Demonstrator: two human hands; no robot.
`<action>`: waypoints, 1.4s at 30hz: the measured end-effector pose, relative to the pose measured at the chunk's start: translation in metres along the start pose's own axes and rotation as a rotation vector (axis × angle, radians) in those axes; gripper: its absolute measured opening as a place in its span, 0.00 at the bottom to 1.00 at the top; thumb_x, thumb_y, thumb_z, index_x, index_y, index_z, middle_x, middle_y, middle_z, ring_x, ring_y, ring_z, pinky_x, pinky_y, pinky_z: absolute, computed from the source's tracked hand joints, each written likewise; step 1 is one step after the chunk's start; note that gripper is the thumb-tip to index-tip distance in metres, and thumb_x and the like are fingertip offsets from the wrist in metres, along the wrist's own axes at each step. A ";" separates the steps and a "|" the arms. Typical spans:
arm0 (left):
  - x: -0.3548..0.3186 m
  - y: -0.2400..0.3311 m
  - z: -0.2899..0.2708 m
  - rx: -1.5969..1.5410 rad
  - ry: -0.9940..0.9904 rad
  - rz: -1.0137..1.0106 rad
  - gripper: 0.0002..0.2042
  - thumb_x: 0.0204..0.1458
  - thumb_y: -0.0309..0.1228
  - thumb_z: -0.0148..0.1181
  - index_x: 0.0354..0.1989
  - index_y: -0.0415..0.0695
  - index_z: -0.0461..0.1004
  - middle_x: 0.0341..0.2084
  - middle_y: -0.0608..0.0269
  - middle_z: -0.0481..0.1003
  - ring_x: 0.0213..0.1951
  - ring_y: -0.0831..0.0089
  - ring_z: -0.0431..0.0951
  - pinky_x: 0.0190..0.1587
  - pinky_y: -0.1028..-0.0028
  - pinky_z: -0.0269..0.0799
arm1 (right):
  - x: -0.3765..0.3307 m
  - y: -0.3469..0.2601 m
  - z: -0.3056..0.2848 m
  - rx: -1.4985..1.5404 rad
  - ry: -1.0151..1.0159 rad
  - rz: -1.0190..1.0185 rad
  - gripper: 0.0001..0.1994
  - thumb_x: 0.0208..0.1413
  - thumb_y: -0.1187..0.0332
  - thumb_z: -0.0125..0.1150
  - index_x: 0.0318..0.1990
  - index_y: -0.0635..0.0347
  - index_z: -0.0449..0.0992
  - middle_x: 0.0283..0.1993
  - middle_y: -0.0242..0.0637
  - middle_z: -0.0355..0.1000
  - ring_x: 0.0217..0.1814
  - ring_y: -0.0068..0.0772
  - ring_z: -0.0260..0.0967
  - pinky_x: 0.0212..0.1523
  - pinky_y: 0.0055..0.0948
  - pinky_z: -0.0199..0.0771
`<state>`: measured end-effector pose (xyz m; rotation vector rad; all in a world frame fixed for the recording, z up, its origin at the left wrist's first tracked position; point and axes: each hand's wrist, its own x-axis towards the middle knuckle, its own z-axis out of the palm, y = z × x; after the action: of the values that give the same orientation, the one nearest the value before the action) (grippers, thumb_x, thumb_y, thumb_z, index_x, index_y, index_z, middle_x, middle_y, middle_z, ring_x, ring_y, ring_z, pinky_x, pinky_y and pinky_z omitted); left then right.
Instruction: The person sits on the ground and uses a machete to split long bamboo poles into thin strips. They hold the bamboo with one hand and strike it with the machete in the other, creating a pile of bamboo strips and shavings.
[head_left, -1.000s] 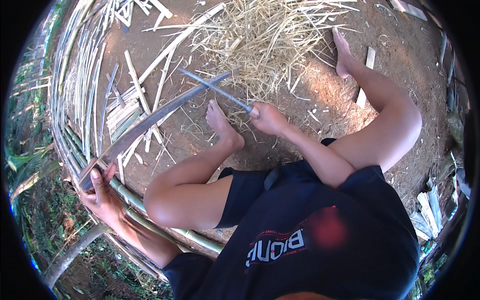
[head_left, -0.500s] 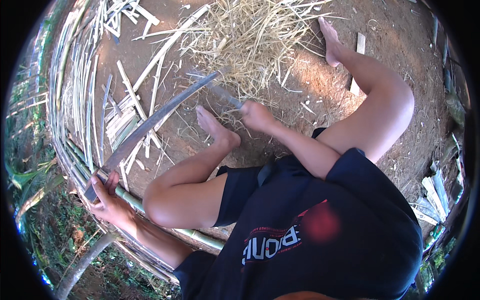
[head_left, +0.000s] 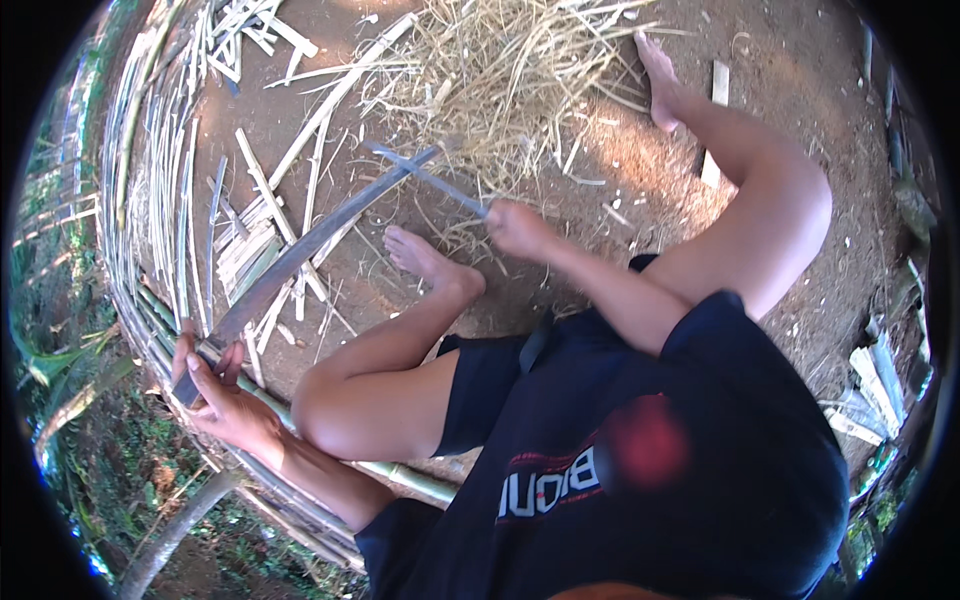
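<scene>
My left hand [head_left: 215, 395] grips the near end of a long flat bamboo strip [head_left: 310, 245] that slants up and right across the dirt. A long knife [head_left: 425, 178] is in my right hand [head_left: 515, 228], fingers closed on its handle; the blade lies across the strip's far end near the straw. I sit on the ground with my left foot [head_left: 425, 262] just under the strip and my right foot [head_left: 660, 75] stretched out at the top.
A heap of dry straw-like shavings [head_left: 510, 70] lies ahead. Split bamboo slats [head_left: 160, 170] are stacked along the left, and thicker green poles [head_left: 400, 478] run under my left leg. Loose offcuts [head_left: 715, 95] dot the bare dirt; more scraps [head_left: 870, 390] lie at right.
The knife blade has slid a little along the strip's far end, and my left hand has shifted slightly on the near end. The view has swung a bit.
</scene>
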<state>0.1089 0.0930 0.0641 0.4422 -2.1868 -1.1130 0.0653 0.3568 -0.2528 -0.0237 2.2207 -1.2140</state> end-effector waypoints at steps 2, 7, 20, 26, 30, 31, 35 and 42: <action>-0.001 0.005 0.006 0.038 0.020 -0.007 0.17 0.62 0.32 0.48 0.53 0.31 0.68 0.50 0.45 0.74 0.28 0.74 0.79 0.30 0.80 0.79 | 0.004 0.021 0.022 0.115 0.144 0.010 0.08 0.50 0.72 0.54 0.37 0.61 0.74 0.35 0.55 0.75 0.39 0.53 0.75 0.43 0.47 0.72; 0.003 0.005 0.014 0.071 0.032 0.038 0.16 0.63 0.31 0.47 0.51 0.30 0.69 0.45 0.46 0.76 0.26 0.76 0.78 0.29 0.81 0.79 | 0.020 0.036 0.007 0.143 0.013 0.044 0.06 0.51 0.70 0.53 0.34 0.62 0.72 0.31 0.54 0.73 0.36 0.53 0.74 0.38 0.45 0.72; 0.004 0.009 0.023 0.134 0.126 -0.015 0.15 0.62 0.31 0.43 0.47 0.31 0.72 0.42 0.49 0.78 0.24 0.78 0.77 0.28 0.81 0.79 | 0.009 0.047 0.028 0.334 0.027 0.198 0.08 0.54 0.69 0.52 0.36 0.64 0.71 0.24 0.53 0.72 0.23 0.50 0.73 0.27 0.46 0.72; 0.001 0.021 0.025 -0.035 0.140 -0.048 0.17 0.64 0.34 0.38 0.51 0.35 0.68 0.45 0.50 0.75 0.29 0.73 0.76 0.32 0.77 0.76 | 0.016 0.025 0.008 0.481 -0.052 0.289 0.07 0.51 0.68 0.53 0.34 0.61 0.72 0.19 0.41 0.70 0.15 0.32 0.69 0.16 0.35 0.68; 0.008 0.012 -0.006 0.085 0.076 0.016 0.19 0.65 0.36 0.36 0.58 0.36 0.61 0.46 0.51 0.75 0.28 0.74 0.73 0.31 0.78 0.73 | 0.002 0.012 0.000 0.391 -0.056 0.200 0.06 0.52 0.70 0.53 0.34 0.62 0.70 0.14 0.35 0.65 0.11 0.30 0.63 0.14 0.34 0.65; 0.003 0.020 -0.007 0.039 0.081 -0.004 0.19 0.66 0.36 0.37 0.58 0.36 0.61 0.46 0.50 0.75 0.29 0.75 0.73 0.32 0.78 0.74 | -0.002 0.003 -0.002 0.452 -0.046 0.189 0.06 0.52 0.69 0.55 0.35 0.62 0.69 0.14 0.34 0.65 0.11 0.29 0.63 0.14 0.33 0.65; 0.003 0.030 -0.019 -0.351 -0.071 -0.008 0.16 0.65 0.31 0.43 0.55 0.32 0.65 0.50 0.43 0.72 0.32 0.73 0.76 0.37 0.76 0.77 | -0.034 -0.049 -0.020 0.514 -0.022 0.109 0.10 0.53 0.68 0.61 0.35 0.61 0.67 0.16 0.30 0.63 0.11 0.24 0.62 0.10 0.26 0.61; -0.028 0.046 -0.024 -0.746 -0.196 -0.125 0.17 0.58 0.24 0.54 0.54 0.32 0.64 0.42 0.55 0.72 0.35 0.71 0.76 0.41 0.72 0.75 | -0.120 -0.132 -0.040 0.432 -0.010 -0.371 0.14 0.53 0.64 0.65 0.33 0.62 0.67 0.19 0.27 0.63 0.17 0.18 0.59 0.17 0.25 0.61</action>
<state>0.1457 0.1207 0.1006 0.1363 -1.7287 -1.9842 0.1085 0.3456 -0.0754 -0.2778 1.9523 -1.8681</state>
